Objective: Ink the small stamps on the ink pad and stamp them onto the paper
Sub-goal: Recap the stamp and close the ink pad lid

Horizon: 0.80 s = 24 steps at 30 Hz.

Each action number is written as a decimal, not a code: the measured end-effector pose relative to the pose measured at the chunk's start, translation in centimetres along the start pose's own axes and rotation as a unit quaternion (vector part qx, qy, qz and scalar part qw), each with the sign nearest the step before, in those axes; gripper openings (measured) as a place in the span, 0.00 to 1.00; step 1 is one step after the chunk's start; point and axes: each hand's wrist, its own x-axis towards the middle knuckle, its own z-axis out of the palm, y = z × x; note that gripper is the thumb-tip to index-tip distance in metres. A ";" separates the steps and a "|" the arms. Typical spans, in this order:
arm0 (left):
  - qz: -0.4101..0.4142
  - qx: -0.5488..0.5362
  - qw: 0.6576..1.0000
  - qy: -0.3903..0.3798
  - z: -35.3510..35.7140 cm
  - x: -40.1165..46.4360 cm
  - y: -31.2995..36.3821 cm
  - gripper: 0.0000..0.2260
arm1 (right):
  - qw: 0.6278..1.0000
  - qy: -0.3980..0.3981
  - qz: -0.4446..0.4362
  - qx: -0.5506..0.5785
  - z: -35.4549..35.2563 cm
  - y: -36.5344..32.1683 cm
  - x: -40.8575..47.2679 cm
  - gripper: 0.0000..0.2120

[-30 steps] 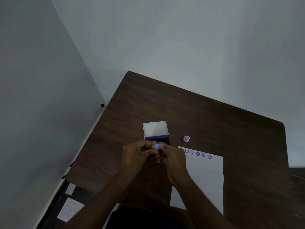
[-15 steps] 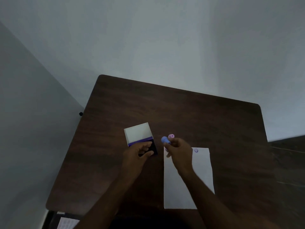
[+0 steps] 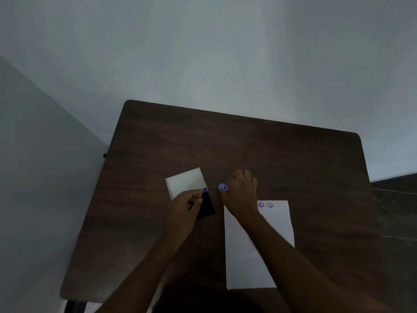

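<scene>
Since the earlier frame, our right hand had carried the blue stamp a little farther up past the top edge of the paper, and the pink stamp that had stood beside it was no longer visible, probably hidden under that hand. We held the blue stamp pinched at the fingertips, closed around its stem, with its round end poking out to the left of our knuckles, apparently so it could be set down or swapped. Just below and to the right of that hand, two purple smiley prints showed on the paper's top edge; others may have lain beneath our wrist.

Our left hand rested curled on the ink pad, fingers pressing its near edge, seemingly to keep it from sliding; we could not tell whether it also gripped anything small. Above that hand, the pad's white lid lay folded back and open. Both sat on the dark wooden table, with the pad just to the left of the paper, so inking and stamping needed only a short reach.
</scene>
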 end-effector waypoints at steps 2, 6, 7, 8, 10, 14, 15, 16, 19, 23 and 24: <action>-0.002 0.000 1.000 0.006 -0.2 0.0 -0.5 0.13 | 1.000 -0.014 -0.009 -0.007 0.3 0.0 0.5 0.14; -0.034 -0.020 0.999 0.032 -1.2 0.1 -1.2 0.13 | 0.999 -0.032 -0.006 -0.008 0.3 -0.6 1.2 0.15; -0.047 -0.033 0.998 0.038 -1.6 0.1 -1.3 0.13 | 0.999 -0.033 -0.004 -0.006 0.1 -0.6 1.3 0.16; -0.059 -0.049 0.996 0.045 -1.9 0.0 -1.5 0.13 | 0.999 -0.032 -0.004 0.000 -0.1 -0.6 1.2 0.17; -0.084 -0.093 0.990 0.065 -2.5 -0.1 -1.9 0.14 | 0.999 -0.010 -0.009 0.047 -0.4 -1.0 0.9 0.19; -0.142 -0.224 0.957 0.119 -3.7 0.4 -2.5 0.19 | 0.979 -0.058 0.007 0.194 0.3 -3.3 1.5 0.19; -0.155 -0.247 0.948 0.128 -3.9 0.7 -2.5 0.20 | 0.973 -0.124 0.016 0.196 0.5 -4.0 2.1 0.20; -0.167 -0.259 0.942 0.135 -4.1 1.1 -2.6 0.21 | 0.964 -0.173 0.023 0.201 0.6 -4.7 2.7 0.21; -0.209 -0.276 0.928 0.137 -4.7 2.5 -2.5 0.22 | 0.948 -0.185 0.031 0.256 0.5 -6.6 4.1 0.23; -0.229 -0.300 0.915 0.142 -4.8 3.8 -2.3 0.20 | 0.936 -0.190 0.073 0.287 0.6 -7.1 5.4 0.15; -0.230 -0.305 0.913 0.142 -4.7 4.0 -2.3 0.19 | 0.930 -0.190 0.080 0.304 0.6 -7.1 5.5 0.11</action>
